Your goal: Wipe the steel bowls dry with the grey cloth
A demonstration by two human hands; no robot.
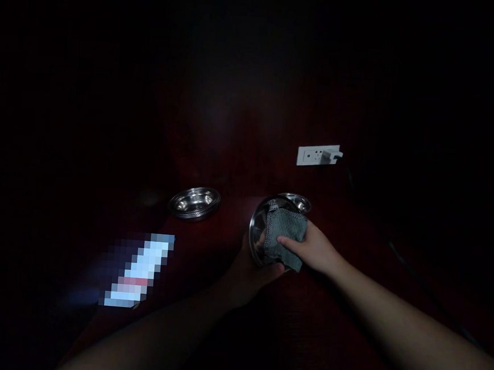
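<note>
The scene is very dark. My left hand (248, 273) grips a shiny steel bowl (259, 227) from below and tilts it on edge above a dark red table (325, 328). My right hand (310, 248) is closed on a grey cloth (283, 233) and presses it into the bowl's inside. Both forearms reach in from the bottom of the view.
A stack of steel bowls (195, 202) sits on the table to the left. Another steel bowl (297, 201) lies just behind the held one. A white wall socket with a plug (319, 155) is at the back. A bright, blurred-out object (140, 270) lies at the left.
</note>
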